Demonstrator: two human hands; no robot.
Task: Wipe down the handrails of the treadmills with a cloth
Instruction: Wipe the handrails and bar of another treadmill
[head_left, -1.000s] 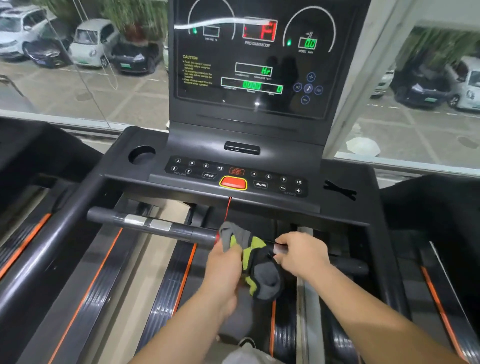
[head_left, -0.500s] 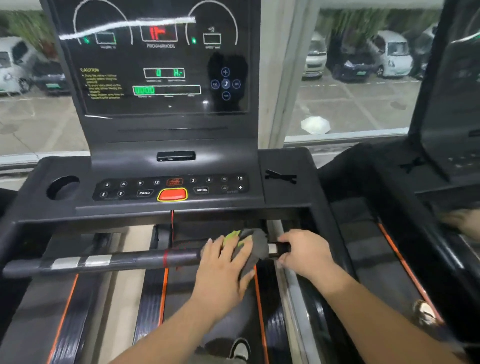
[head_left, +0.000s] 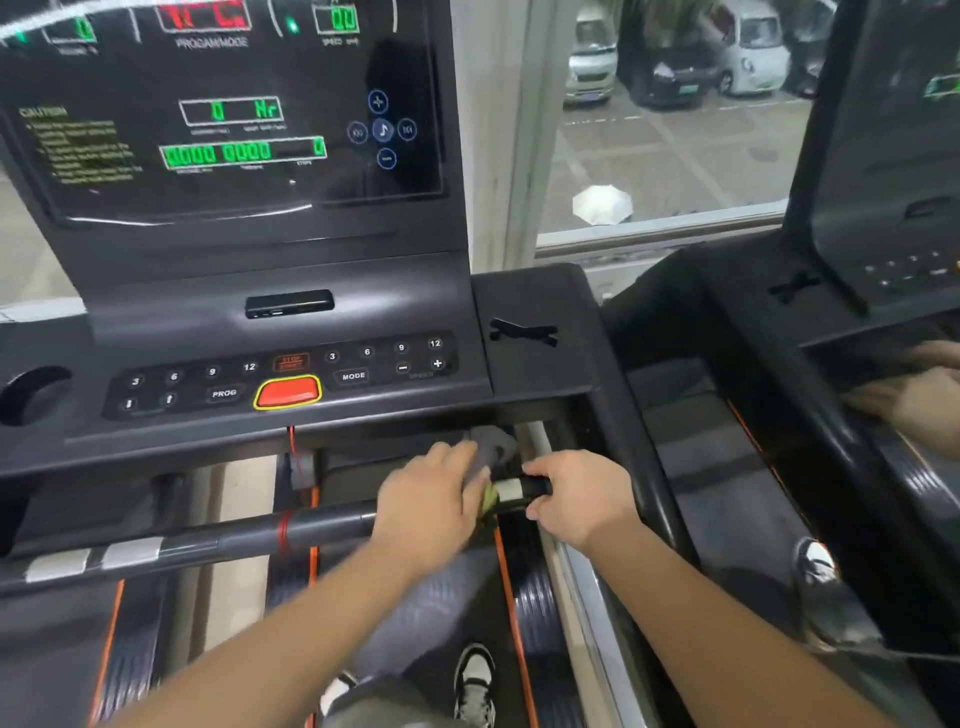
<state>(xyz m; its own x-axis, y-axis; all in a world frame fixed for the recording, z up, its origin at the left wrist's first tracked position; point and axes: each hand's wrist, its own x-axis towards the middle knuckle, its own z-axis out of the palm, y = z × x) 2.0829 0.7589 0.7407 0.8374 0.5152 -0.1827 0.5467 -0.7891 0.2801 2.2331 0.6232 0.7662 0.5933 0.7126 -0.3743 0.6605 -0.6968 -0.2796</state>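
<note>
The cloth (head_left: 493, 451) no longer hangs bunched between the hands as it did a second ago. The left hand (head_left: 431, 499) now presses it onto the front handrail (head_left: 234, 538), close beside the right hand (head_left: 576, 499) near the bar's right end. Wiping of this bar is therefore under way, and the long left stretch is probably yet to be done. The left hand's fingers seem wrapped over cloth and bar, though blur leaves this uncertain. The right hand grips the bar's end. The cloth is grey with yellow-green patches, crumpled, and mostly hidden under the palm. A silver sensor patch (head_left: 506, 489) shows between the hands.
</note>
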